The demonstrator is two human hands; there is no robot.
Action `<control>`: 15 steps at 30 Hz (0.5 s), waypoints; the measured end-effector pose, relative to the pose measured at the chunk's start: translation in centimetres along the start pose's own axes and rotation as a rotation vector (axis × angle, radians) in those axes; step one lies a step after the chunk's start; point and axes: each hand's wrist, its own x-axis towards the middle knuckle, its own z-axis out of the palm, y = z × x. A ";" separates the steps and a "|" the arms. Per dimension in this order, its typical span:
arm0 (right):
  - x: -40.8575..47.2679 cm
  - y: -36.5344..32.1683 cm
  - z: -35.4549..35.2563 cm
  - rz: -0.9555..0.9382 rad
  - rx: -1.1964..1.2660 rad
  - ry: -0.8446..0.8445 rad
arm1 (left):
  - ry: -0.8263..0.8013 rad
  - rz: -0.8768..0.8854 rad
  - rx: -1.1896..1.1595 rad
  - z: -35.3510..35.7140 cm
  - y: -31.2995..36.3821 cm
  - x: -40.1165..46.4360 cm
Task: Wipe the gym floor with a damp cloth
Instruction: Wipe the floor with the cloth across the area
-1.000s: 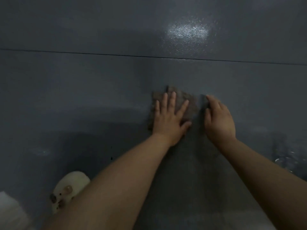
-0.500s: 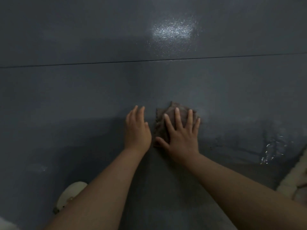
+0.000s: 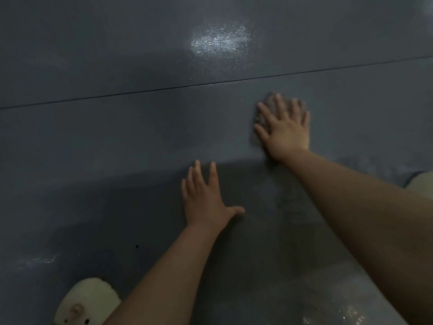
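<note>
The cloth (image 3: 269,106) lies on the grey floor (image 3: 117,141) at upper right, mostly hidden under the right hand (image 3: 287,130), which presses it flat with straight, spread fingers; only its blurred, brownish edges show. The left hand (image 3: 205,200) rests palm-down on the bare floor, nearer and well apart, fingers splayed and holding nothing. A cream slipper (image 3: 89,301) is cut off at the bottom edge, another pale shape (image 3: 421,184) at the right edge.

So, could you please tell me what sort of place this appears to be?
Probably an indoor sports or gym hall, seen at floor level: a smooth grey coated floor with a thin dark seam line, a ceiling-light glare patch, and a brownish damp cloth under the right hand.
</note>
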 end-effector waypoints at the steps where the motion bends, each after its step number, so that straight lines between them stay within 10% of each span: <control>1: -0.3 1.7 -0.1 0.099 0.020 -0.006 | -0.048 -0.013 0.052 0.1 0.3 -0.1; 6: -1.7 1.2 0.0 0.350 0.112 -0.019 | -0.071 -0.072 0.102 0.2 1.3 -0.1; 15: -8.6 -3.4 2.1 -0.457 -0.032 -0.086 | -0.054 -0.084 0.108 0.1 1.4 0.1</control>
